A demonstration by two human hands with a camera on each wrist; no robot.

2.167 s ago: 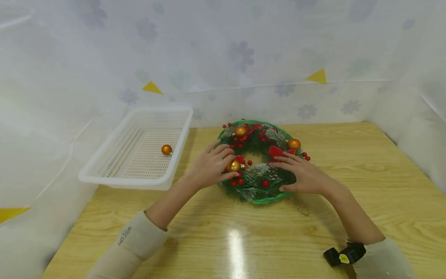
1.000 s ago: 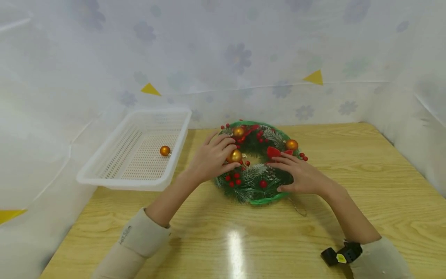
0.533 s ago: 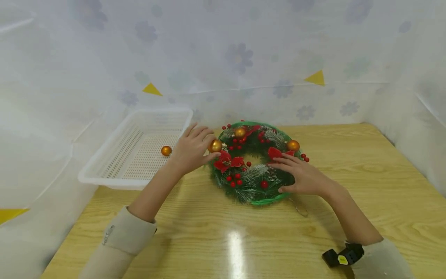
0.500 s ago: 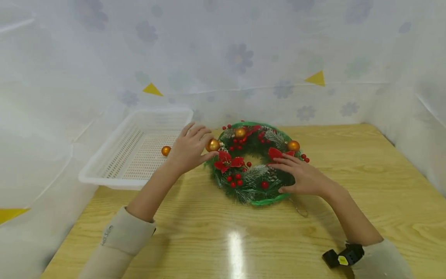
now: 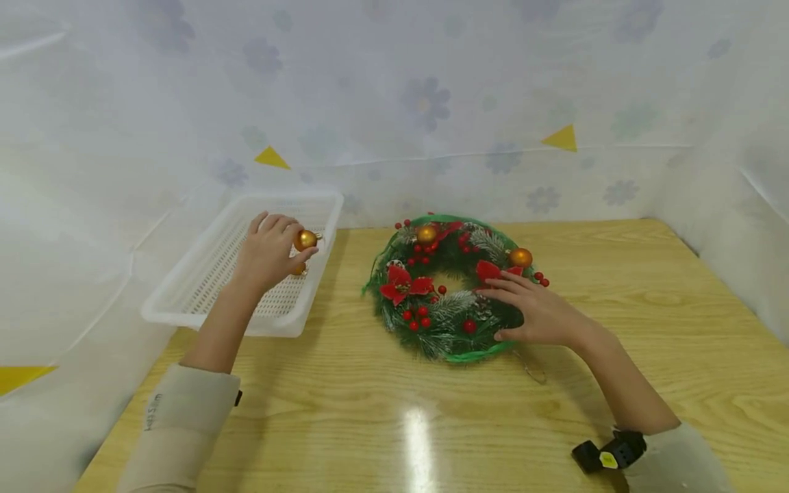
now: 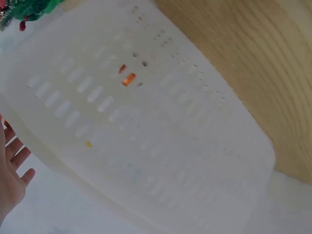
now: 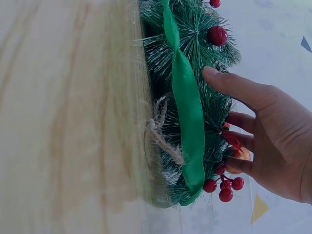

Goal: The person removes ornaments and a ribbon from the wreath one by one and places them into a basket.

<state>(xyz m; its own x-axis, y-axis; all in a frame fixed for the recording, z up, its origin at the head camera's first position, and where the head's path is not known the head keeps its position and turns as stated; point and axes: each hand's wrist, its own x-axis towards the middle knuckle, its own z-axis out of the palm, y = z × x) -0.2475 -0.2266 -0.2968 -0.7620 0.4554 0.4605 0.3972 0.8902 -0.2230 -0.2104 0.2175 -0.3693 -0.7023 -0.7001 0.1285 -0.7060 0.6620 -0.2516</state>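
small print on left sleeve [image 5: 153,411], too blurred to read

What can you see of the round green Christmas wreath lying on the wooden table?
The round green Christmas wreath lies flat on the wooden table, right of the white plastic basket. It has frosted pine needles, red berries, red fabric flowers, two gold balls, a green ribbon and a twine loop. The right hand rests open on its near right side.

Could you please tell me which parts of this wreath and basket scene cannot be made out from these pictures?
- Second gold ball in the basket: head view, mostly hidden behind the left hand, which pinches a gold ball.
- Left hand's grip: left wrist view, cut off by the edge and blurred.
- Wreath under the right hand: head view, covered by its fingers.
- Twine loop: head view, too small.
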